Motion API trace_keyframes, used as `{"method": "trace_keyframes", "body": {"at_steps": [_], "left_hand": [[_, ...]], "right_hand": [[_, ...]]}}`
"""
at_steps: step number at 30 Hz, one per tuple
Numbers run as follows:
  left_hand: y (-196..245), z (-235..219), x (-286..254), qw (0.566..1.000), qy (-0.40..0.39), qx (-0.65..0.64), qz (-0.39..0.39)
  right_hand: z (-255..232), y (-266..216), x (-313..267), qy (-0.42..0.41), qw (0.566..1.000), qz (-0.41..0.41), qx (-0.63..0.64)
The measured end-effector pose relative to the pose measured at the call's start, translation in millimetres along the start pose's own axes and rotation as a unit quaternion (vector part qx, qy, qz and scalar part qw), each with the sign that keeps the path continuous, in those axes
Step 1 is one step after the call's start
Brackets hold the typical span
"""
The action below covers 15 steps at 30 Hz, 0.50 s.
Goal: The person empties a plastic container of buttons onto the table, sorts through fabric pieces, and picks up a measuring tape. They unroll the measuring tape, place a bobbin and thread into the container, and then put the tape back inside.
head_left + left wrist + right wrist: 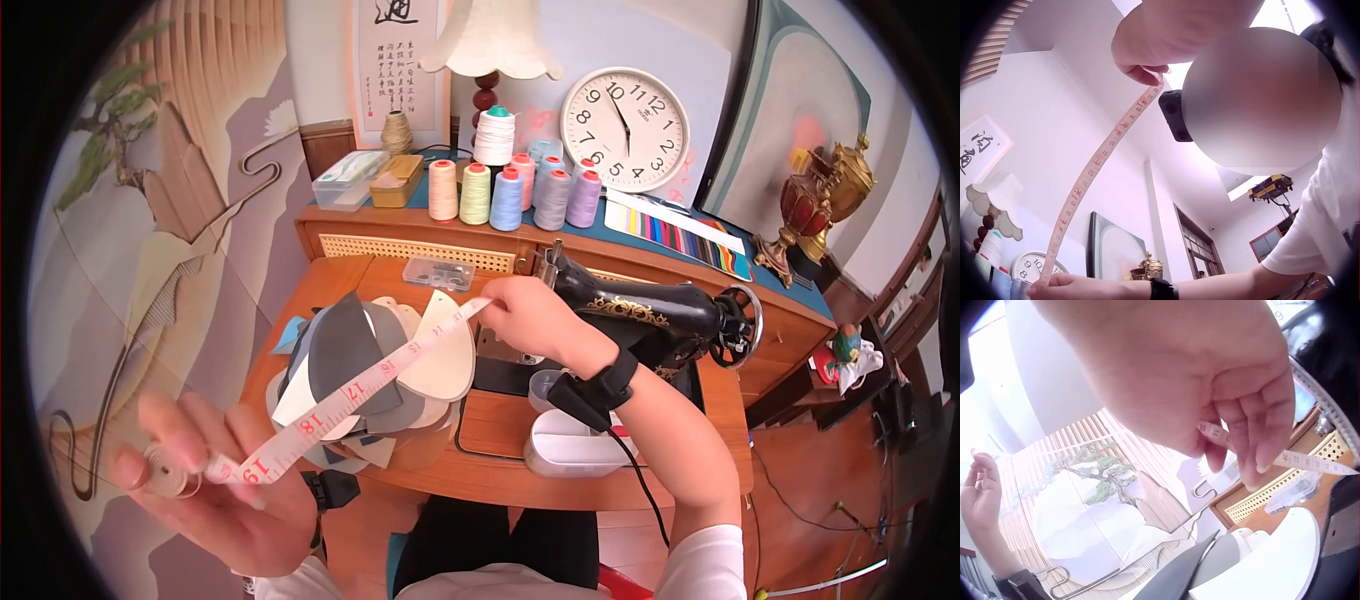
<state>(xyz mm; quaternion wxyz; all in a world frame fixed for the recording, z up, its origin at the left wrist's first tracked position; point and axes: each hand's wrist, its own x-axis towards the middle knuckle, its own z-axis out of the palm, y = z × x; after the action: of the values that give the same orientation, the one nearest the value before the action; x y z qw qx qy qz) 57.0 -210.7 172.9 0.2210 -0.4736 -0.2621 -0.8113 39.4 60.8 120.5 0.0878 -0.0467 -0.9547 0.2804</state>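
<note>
A white tape measure point(347, 397) with red and black numbers runs taut and slanting between both hands. My left hand point(235, 500), raised at the lower left with palm up, grips its 19 end, with a coiled part point(172, 472) of the tape by the fingers. The fingers of my right hand point(530, 315) curl around the tape beside the sewing machine; in the right wrist view a short length of tape point(1316, 464) sticks out past them. Below the tape lies a pile of flat cut pieces, among them a dark grey piece point(335, 345) and a cream piece point(447, 365).
A black sewing machine point(630, 300) stands on the wooden table point(500, 490). In front of it sits a white divided container point(570, 455). A clear box point(438, 273) lies behind the pile. Thread spools point(507, 198), a lamp point(490, 40) and a clock point(625, 130) line the back shelf.
</note>
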Motion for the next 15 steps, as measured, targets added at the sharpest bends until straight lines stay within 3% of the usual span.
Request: {"method": "trace_keyframes", "body": {"at_steps": [3, 4, 6, 8, 10, 12, 14, 15], "left_hand": [[-5.5, -7.6, -0.3, 0.996, -0.056, 0.043, -0.055], [-8.4, -7.0, -2.2, 0.996, -0.055, 0.044, -0.055], [-17.4, -5.1, -8.2, 0.984, -0.051, 0.096, -0.138], [-33.6, -16.1, -11.8, 0.980, -0.091, 0.120, -0.129], [-43.7, -16.0, -14.1, 0.947, -0.150, 0.146, -0.243], [-55.5, -11.0, -14.8, 0.902, -0.187, 0.105, -0.376], [-68.5, -14.8, -21.2, 0.818, -0.241, 0.040, -0.521], [-76.8, -15.7, -28.1, 0.800, -0.265, 0.032, -0.538]], "right_hand": [[-3.5, -10.8, 2.3, 0.091, 0.993, -0.052, 0.048], [-5.5, -15.0, 0.8, 0.090, 0.993, -0.052, 0.047], [-11.7, -25.5, -2.4, 0.087, 0.987, -0.086, 0.109], [-24.1, -44.5, -16.5, 0.059, 0.991, -0.101, 0.065], [-28.1, -57.5, -30.0, 0.030, 0.993, -0.114, 0.021], [-25.2, -64.1, -43.3, 0.043, 0.981, -0.146, -0.121], [-19.0, -70.4, -56.3, 0.041, 0.972, -0.145, -0.181], [-15.2, -72.9, -61.6, 0.040, 0.962, -0.155, -0.224]]}}
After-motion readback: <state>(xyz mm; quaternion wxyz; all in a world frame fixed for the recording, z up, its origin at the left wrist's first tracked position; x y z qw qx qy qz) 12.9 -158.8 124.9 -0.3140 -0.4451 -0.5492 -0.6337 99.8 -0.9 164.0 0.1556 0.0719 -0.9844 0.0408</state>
